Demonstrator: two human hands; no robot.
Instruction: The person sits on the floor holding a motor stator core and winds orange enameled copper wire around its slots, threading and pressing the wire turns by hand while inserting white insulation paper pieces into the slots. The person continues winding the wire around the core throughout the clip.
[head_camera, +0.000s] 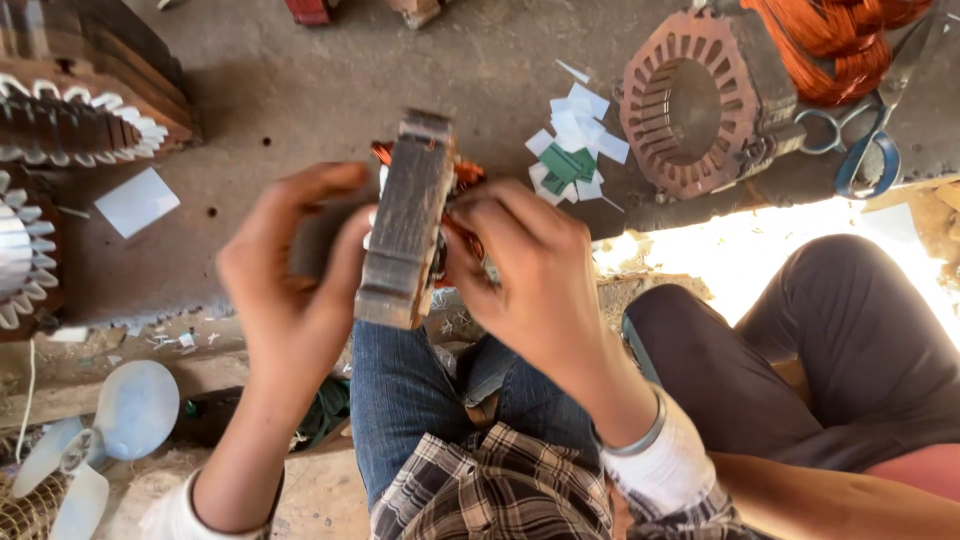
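Observation:
A rusty motor stator (408, 225) stands on edge over my blue-jeaned knee, with copper wire showing at its right face. My left hand (290, 270) grips its left side, fingers curled over the top edge. On the other side my right hand (525, 270) presses fingers against the copper winding (466, 180). Both hands touch the stator.
A second stator core (690, 100) lies at the upper right beside orange copper wire coils (840, 40), blue-handled scissors (865, 150) and white and green paper slips (575, 145). More stators (70, 120) with white slot paper stand left. A fan blade (120, 420) lies lower left. Another person's dark-trousered knee (830, 340) is right.

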